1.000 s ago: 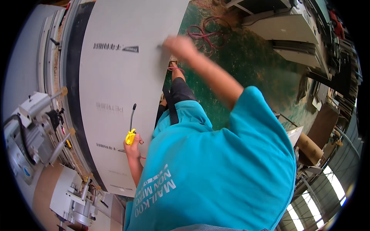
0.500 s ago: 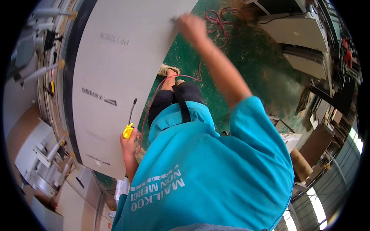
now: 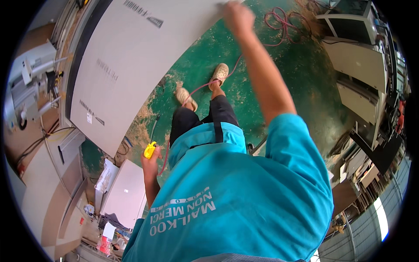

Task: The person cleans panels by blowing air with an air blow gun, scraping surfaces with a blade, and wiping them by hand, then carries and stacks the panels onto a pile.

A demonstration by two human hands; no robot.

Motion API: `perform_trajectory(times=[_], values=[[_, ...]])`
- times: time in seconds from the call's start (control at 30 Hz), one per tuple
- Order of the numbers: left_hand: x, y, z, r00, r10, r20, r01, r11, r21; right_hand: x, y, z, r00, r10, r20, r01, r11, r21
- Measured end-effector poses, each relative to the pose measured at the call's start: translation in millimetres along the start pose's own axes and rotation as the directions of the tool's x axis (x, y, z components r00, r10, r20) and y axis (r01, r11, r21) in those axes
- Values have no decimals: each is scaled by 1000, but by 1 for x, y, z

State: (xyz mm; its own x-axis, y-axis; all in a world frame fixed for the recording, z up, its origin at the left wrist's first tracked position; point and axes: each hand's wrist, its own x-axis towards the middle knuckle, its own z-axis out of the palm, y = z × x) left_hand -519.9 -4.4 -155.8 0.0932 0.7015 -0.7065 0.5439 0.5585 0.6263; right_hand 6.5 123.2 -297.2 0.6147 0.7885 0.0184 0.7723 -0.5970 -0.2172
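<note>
My left hand (image 3: 150, 162), at the lower left beside my hip, is closed around a yellow air blow gun (image 3: 149, 150). The gun's thin dark nozzle (image 3: 154, 126) points away from me over the floor, outside the panel's near edge. My right arm is stretched far forward. At its end my right hand (image 3: 239, 18) looks closed at the right edge of a large pale printed panel (image 3: 131, 56). Something small and dark shows by its fingertips, too blurred to name. A pinkish-red hose (image 3: 165, 161) runs from near the blow gun past my legs.
The hose's loose coil (image 3: 283, 24) lies on the green floor (image 3: 279, 74), which is strewn with sawdust. Machine arms and fittings (image 3: 39, 74) line the panel's left side. Stacked boards (image 3: 358, 100) and cabinets stand at the right. A white box-like piece (image 3: 124, 187) is at the lower left.
My body has shifted along the panel, whose prints now sit higher in view. The blow gun has passed from above the panel to above the floor. My feet are now apart.
</note>
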Motion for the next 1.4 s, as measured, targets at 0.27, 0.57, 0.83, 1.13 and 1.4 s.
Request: perform_trajectory(times=[0.27, 0.57, 0.83, 1.13, 1.4], values=[[-9, -140, -141, 991, 132, 35, -131, 991, -41, -291, -318, 86, 877, -437, 199, 333, 852, 405], [-72, -329, -354, 991, 87, -97, -98, 989, -110, -341, -328, 138, 982, -168, -85, 181, 966, 187], [-100, -380, -433, 994, 32, -107, -50, 984, -173, -543, -577, 163, 854, -478, 208, 433, 872, 226], [-116, -457, -480, 992, 6, -128, -29, 984, -177, -550, -563, 159, 920, -392, -21, 392, 914, 110], [-131, -448, -508, 970, 30, -241, -92, 964, -249, -747, -732, 174, 626, -682, 378, 388, 693, 608]])
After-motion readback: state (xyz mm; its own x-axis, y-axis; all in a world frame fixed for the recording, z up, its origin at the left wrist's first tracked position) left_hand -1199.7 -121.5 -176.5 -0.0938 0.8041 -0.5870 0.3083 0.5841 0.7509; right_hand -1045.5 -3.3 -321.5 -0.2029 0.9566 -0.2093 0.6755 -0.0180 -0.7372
